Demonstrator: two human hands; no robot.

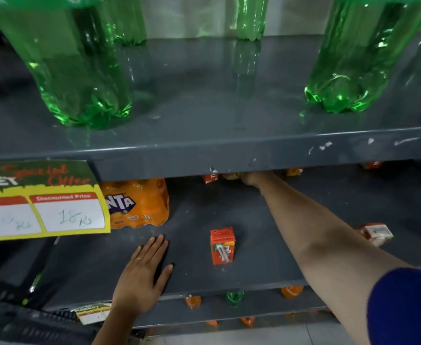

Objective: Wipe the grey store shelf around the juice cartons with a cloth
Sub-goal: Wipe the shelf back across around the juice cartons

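Observation:
The grey middle shelf [266, 220] holds small orange juice cartons. One carton [222, 246] stands upright near the front, another [376, 234] lies at the right behind my forearm, and others [210, 178] sit at the back. My left hand [142, 272] rests flat on the shelf's front left, fingers spread and holding nothing. My right arm reaches deep to the back of the shelf. My right hand [250, 179] is mostly hidden under the upper shelf's edge, closed on a tan cloth [230, 176] of which only a bit shows.
A shrink-wrapped pack of orange Fanta bottles [136, 202] stands at the back left. A yellow price sign [40, 202] hangs from the upper shelf [229, 155], which carries tall green bottles [80, 70]. Bottle caps [291, 291] show on the shelf below.

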